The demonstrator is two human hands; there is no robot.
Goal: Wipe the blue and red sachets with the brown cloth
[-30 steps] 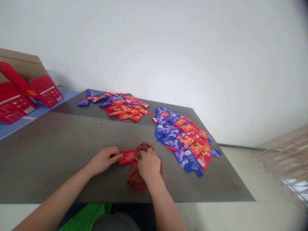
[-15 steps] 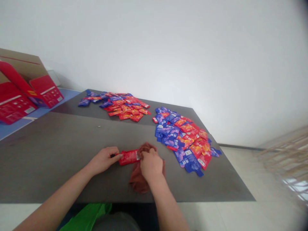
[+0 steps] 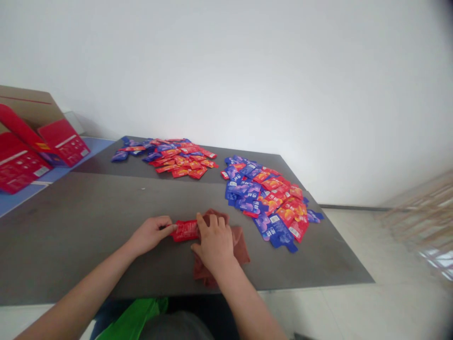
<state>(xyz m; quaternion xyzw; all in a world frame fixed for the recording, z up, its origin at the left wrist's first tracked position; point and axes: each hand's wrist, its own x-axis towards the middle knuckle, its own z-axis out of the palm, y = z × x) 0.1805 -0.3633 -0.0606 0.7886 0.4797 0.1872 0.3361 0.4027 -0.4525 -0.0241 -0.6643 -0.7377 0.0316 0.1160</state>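
Observation:
A small red pouch (image 3: 186, 230) lies flat on the dark grey table near its front edge, its printed back facing up. My left hand (image 3: 153, 234) pinches the pouch's left end between thumb and fingers. Over a crumpled brown cloth (image 3: 240, 245) rests my right hand (image 3: 215, 243), palm down, thumb and fingers spread. Its index fingertip reaches the pouch's right end, which the hand and cloth partly hide.
To the right spreads a pile of blue and red pouches (image 3: 269, 198). A second mixed pile (image 3: 180, 158) lies at the back. Red cartons with open flaps (image 3: 65, 141) stand on a blue surface at the far left. A white wall rises behind the table (image 3: 106, 203).
My right hand has gone from bunched fingers on the cloth to a spread, flatter pose. The cloth has shifted and unfolded toward the right. My left hand keeps its pinch on the pouch.

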